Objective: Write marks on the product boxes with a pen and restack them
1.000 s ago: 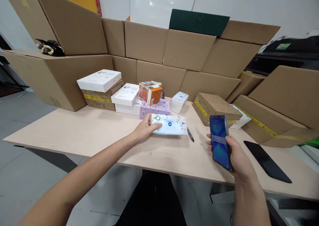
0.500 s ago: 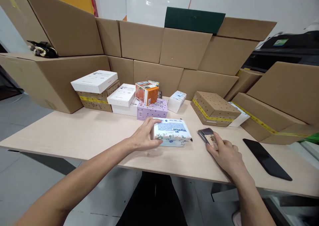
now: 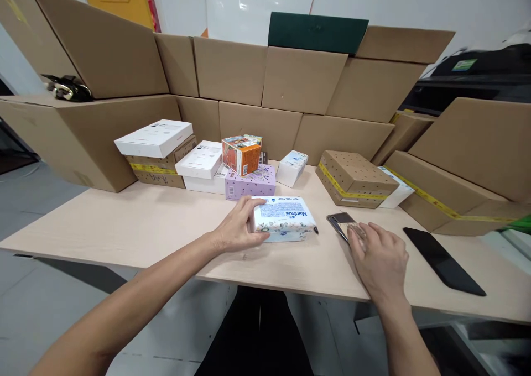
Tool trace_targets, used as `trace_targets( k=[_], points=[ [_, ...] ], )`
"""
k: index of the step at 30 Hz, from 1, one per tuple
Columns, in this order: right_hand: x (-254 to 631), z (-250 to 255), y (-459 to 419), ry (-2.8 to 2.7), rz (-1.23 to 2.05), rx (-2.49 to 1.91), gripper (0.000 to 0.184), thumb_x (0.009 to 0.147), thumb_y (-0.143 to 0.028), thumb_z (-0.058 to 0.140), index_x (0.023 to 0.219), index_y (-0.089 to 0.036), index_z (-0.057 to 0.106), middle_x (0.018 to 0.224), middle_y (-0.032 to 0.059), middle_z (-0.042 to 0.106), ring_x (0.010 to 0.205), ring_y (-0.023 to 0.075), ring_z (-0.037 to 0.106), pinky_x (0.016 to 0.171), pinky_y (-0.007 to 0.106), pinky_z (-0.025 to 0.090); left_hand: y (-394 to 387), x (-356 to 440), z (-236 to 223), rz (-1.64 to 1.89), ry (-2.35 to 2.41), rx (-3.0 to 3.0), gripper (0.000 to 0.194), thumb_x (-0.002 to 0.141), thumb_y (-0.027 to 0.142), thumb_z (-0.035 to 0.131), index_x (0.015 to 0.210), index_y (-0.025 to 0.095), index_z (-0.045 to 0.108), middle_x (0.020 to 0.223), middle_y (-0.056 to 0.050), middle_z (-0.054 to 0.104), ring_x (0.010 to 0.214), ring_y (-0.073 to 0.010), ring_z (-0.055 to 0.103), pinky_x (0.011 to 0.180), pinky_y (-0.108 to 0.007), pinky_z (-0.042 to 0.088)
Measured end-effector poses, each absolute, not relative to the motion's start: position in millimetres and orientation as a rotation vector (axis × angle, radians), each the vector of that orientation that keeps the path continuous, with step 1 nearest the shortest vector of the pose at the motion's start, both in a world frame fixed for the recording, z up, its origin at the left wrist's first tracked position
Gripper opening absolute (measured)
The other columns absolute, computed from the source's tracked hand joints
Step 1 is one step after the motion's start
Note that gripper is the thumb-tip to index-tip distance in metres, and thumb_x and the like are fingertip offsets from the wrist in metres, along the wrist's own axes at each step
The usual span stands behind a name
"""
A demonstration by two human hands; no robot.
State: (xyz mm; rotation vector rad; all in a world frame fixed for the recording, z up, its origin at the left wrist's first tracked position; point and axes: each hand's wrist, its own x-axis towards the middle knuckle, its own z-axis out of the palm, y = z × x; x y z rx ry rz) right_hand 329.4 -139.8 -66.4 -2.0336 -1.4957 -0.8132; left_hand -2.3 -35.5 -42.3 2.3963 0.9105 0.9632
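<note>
Left hand (image 3: 238, 226) grips a tissue pack (image 3: 285, 215), probably to steady it; phone (image 3: 342, 221) lies under right hand (image 3: 379, 257), its hold unclear

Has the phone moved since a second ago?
Yes, the phone has come down: its raised top overlapped the dotted brown box in view, and now it lies face down on the table, below that box in the picture, under the right hand.

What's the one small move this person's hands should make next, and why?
I'd suggest easing the right hand off the phone. The phone seems to rest on the tabletop, apparently face down, so it probably needs no support. The left hand grips the tissue pack by one end, and a free right hand could steady the other end.
</note>
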Motion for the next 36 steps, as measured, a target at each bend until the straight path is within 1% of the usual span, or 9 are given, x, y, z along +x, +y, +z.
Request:
trace_targets(
  k=[4, 8, 12, 15, 19, 24, 28, 32, 36],
  points=[
    [339, -70, -139, -1.533, -0.880, -1.721, 0.023, 0.094, -0.030, 0.058, 0.097, -0.013, 0.073, 0.101, 0.0129, 0.074, 0.097, 0.0279, 0.063, 0.090, 0.044, 0.049, -39, -1, -43, 1.117, 0.803, 2.478, 0.075, 0.069, 0.029, 0.077, 0.136, 0.026, 0.043, 0.129, -0.012, 0.045, 0.124, -0.0300, 0.049, 0.100, -0.048, 0.051],
    [345, -71, -138, -1.577, -0.910, -1.559, 0.017, 0.092, -0.023, 0.058, 0.093, -0.013, 0.071, 0.094, 0.0132, 0.074, 0.091, 0.0252, 0.064, 0.090, 0.041, 0.049, -41, -1, -36, 1.396, 0.544, 2.672, 0.075, 0.070, 0.027, 0.077, 0.136, 0.024, 0.043, 0.130, -0.014, 0.044, 0.126, -0.0316, 0.047, 0.102, -0.050, 0.050],
    [344, -70, -138, -1.592, -0.847, -1.516, 0.017, 0.093, -0.025, 0.057, 0.092, -0.015, 0.070, 0.093, 0.0116, 0.074, 0.091, 0.0237, 0.065, 0.090, 0.039, 0.049, -38, -9, -27, 1.657, 0.398, 2.764, 0.074, 0.070, 0.032, 0.077, 0.135, 0.027, 0.043, 0.134, -0.014, 0.039, 0.125, -0.0322, 0.049, 0.094, -0.047, 0.053],
    [340, -68, -141, -1.566, -0.712, -1.618, 0.022, 0.095, -0.028, 0.052, 0.094, -0.016, 0.070, 0.098, 0.0118, 0.074, 0.096, 0.0242, 0.065, 0.093, 0.039, 0.047, -31, -25, -18, 2.051, 0.657, 2.597, 0.073, 0.065, 0.034, 0.080, 0.129, 0.032, 0.044, 0.131, -0.010, 0.038, 0.125, -0.0338, 0.048, 0.098, -0.051, 0.048],
    [336, -65, -143, -1.550, -0.528, -1.685, 0.027, 0.095, -0.031, 0.047, 0.095, -0.017, 0.070, 0.102, 0.0125, 0.073, 0.100, 0.0256, 0.065, 0.096, 0.042, 0.047, -19, -52, 6, 2.501, 1.335, 2.062, 0.080, 0.065, 0.032, 0.080, 0.131, 0.027, 0.036, 0.129, -0.012, 0.031, 0.131, -0.0385, 0.035, 0.108, -0.059, 0.036],
    [335, -64, -142, -1.550, -0.481, -1.637, 0.026, 0.095, -0.030, 0.048, 0.095, -0.017, 0.070, 0.102, 0.0134, 0.073, 0.100, 0.0258, 0.064, 0.096, 0.041, 0.048, 11, -72, 39, 2.243, 1.889, 1.902, 0.071, 0.069, 0.036, 0.080, 0.128, 0.022, 0.045, 0.130, -0.015, 0.031, 0.131, -0.0405, 0.031, 0.112, -0.061, 0.028],
    [334, -63, -144, -1.548, -0.460, -1.645, 0.026, 0.095, -0.029, 0.047, 0.097, -0.017, 0.070, 0.104, 0.0125, 0.073, 0.102, 0.0249, 0.064, 0.096, 0.040, 0.048, 38, -69, 47, 1.887, 2.042, 2.026, 0.081, 0.070, 0.037, 0.080, 0.138, 0.018, 0.042, 0.144, -0.019, 0.024, 0.136, -0.0447, 0.027, 0.114, -0.061, 0.024],
    [332, -63, -145, -1.497, -0.467, -1.660, 0.027, 0.096, -0.031, 0.046, 0.097, -0.017, 0.069, 0.102, 0.0130, 0.073, 0.099, 0.0247, 0.063, 0.096, 0.038, 0.047, 38, -46, 41, 1.906, 1.936, 2.156, 0.078, 0.075, 0.034, 0.075, 0.142, 0.016, 0.040, 0.149, -0.021, 0.020, 0.141, -0.0431, 0.022, 0.115, -0.060, 0.022],
    [341, -50, -136, -1.419, -0.466, -1.752, 0.040, 0.095, -0.042, 0.047, 0.119, -0.014, 0.062, 0.117, 0.0177, 0.065, 0.115, 0.0286, 0.057, 0.103, 0.043, 0.042, 3, -2, 22, 1.943, 1.520, 2.454, 0.051, 0.076, 0.026, 0.070, 0.125, 0.023, 0.056, 0.139, -0.016, 0.040, 0.134, -0.0388, 0.037, 0.110, -0.057, 0.032]
  ],
)
